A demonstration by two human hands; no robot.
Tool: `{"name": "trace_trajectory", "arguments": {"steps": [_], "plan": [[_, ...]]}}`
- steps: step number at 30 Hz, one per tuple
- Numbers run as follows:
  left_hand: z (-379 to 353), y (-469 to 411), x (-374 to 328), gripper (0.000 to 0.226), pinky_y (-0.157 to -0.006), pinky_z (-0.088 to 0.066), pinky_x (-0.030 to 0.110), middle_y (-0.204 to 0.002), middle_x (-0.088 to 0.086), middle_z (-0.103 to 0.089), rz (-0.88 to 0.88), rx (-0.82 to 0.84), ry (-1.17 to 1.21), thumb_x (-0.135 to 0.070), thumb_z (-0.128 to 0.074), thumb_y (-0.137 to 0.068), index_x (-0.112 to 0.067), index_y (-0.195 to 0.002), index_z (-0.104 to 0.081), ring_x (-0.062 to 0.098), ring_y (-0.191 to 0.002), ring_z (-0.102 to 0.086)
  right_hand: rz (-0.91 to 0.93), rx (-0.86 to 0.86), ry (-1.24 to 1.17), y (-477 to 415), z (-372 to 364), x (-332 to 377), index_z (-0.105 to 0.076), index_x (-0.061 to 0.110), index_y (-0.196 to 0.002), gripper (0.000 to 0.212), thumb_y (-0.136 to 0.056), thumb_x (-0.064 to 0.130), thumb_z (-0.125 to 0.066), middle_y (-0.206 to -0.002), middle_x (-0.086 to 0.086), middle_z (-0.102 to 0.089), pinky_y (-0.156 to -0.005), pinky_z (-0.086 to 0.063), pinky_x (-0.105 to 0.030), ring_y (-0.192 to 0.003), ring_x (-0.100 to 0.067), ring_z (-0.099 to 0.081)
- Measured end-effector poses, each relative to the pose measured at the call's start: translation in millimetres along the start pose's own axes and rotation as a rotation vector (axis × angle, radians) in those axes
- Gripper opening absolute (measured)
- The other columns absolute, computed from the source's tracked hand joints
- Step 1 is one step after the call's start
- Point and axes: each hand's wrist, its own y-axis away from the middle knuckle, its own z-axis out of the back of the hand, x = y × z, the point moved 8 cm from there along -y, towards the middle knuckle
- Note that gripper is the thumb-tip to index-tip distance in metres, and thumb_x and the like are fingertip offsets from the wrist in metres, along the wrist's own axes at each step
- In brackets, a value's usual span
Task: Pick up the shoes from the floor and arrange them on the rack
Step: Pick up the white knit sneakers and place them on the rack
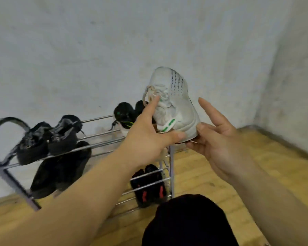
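Observation:
A white sneaker (174, 98) with green marks is held in the air over the right end of the metal shoe rack (100, 118), toe pointing up and away. My left hand (146, 137) grips it from the left, with the index finger on the laces and the thumb under the heel. From the right, my right hand (220, 139) holds the sole edge with curled fingers while its index finger sticks up. On the top tier sit black sandals (48, 139) at the left and a black pair with green accents (124, 114) behind my left hand.
The lower tier holds a black pair (60, 171) at the left and black shoes with red marks (149, 185) at the right. The rack stands on a wooden floor (238, 174) against a grey wall, near a corner. My dark-clad knee (187, 222) is at the bottom.

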Motion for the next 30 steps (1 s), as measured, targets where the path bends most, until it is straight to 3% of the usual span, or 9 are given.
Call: {"name": "trace_trajectory", "arguments": {"steps": [4,8,11,14,18,20,22,25,30], "plan": [[-134,-45,-16,0.089,-0.109,-0.050,0.032,-0.140,-0.013,-0.062,0.004,0.264,0.110,-0.034,-0.094,-0.069,-0.039,-0.146,-0.050,0.003,-0.124,-0.062,0.018,-0.285,0.001,22,121,2,-0.056,0.047,-0.133,0.051,-0.106,0.004,-0.046,-0.088,0.006,-0.076,-0.083,-0.058,-0.038,-0.089,-0.020,-0.075],[-225,-63,-22,0.053,-0.104,-0.054,0.036,-0.118,-0.006,-0.076,0.018,0.367,0.164,-0.016,-0.086,-0.082,-0.029,-0.129,-0.065,0.010,-0.109,-0.072,-0.005,-0.482,0.019,42,200,-7,-0.055,0.050,-0.132,0.053,-0.106,0.005,-0.045,-0.093,0.003,-0.078,-0.083,-0.056,-0.036,-0.090,-0.018,-0.075],[-264,-62,-9,0.052,-0.105,-0.053,0.034,-0.119,-0.010,-0.076,0.100,0.431,0.190,-0.025,-0.084,-0.084,-0.028,-0.133,-0.065,0.008,-0.109,-0.071,-0.027,-0.554,0.016,50,230,-21,-0.054,0.050,-0.134,0.055,-0.105,0.004,-0.045,-0.099,0.000,-0.080,-0.089,-0.056,-0.038,-0.089,-0.014,-0.075],[-275,-57,17,0.017,-0.105,-0.053,0.042,-0.108,-0.017,-0.078,0.270,0.380,0.301,-0.045,-0.067,-0.096,-0.039,-0.110,-0.073,0.012,-0.108,-0.072,-0.070,-0.541,0.032,50,237,-43,-0.056,0.051,-0.127,0.054,-0.105,0.003,-0.044,-0.101,-0.003,-0.079,-0.078,-0.060,-0.030,-0.088,-0.014,-0.075],[-274,-61,39,0.023,-0.097,-0.058,0.039,-0.104,-0.014,-0.079,0.369,0.320,0.368,-0.035,-0.057,-0.104,-0.043,-0.093,-0.075,0.015,-0.107,-0.073,-0.111,-0.516,0.048,41,233,-71,-0.054,0.052,-0.130,0.052,-0.106,0.006,-0.046,-0.105,-0.002,-0.079,-0.080,-0.058,-0.032,-0.090,-0.016,-0.074],[-275,-67,49,0.024,-0.094,-0.058,0.034,-0.123,-0.012,-0.074,0.388,0.315,0.375,-0.026,-0.059,-0.104,-0.047,-0.104,-0.071,0.013,-0.112,-0.070,-0.127,-0.505,0.046,35,233,-80,-0.053,0.054,-0.130,0.052,-0.106,0.008,-0.047,-0.105,-0.001,-0.079,-0.081,-0.058,-0.033,-0.090,-0.016,-0.074],[-273,-75,58,0.033,-0.102,-0.055,0.037,-0.140,-0.008,-0.063,0.387,0.286,0.364,-0.023,-0.062,-0.103,-0.048,-0.123,-0.065,0.014,-0.121,-0.065,-0.151,-0.498,0.060,33,235,-87,-0.053,0.054,-0.131,0.052,-0.105,0.009,-0.051,-0.100,-0.001,-0.079,-0.078,-0.059,-0.030,-0.087,-0.014,-0.073],[-274,-82,69,0.047,-0.108,-0.052,0.043,-0.146,-0.004,-0.057,0.420,0.269,0.361,-0.017,-0.065,-0.101,-0.035,-0.144,-0.057,0.017,-0.126,-0.062,-0.186,-0.514,0.143,34,246,-97,-0.054,0.048,-0.135,0.051,-0.100,0.012,-0.062,-0.095,0.000,-0.080,-0.079,-0.059,-0.029,-0.087,-0.012,-0.073],[-287,-81,90,0.058,-0.110,-0.049,0.046,-0.150,-0.002,-0.054,0.458,0.366,0.210,-0.016,-0.070,-0.096,-0.027,-0.150,-0.051,0.019,-0.129,-0.060,-0.209,-0.535,0.331,49,281,-126,-0.056,0.047,-0.136,0.053,-0.091,0.027,-0.076,-0.106,0.004,-0.077,-0.085,-0.058,-0.030,-0.095,-0.014,-0.073]]}}
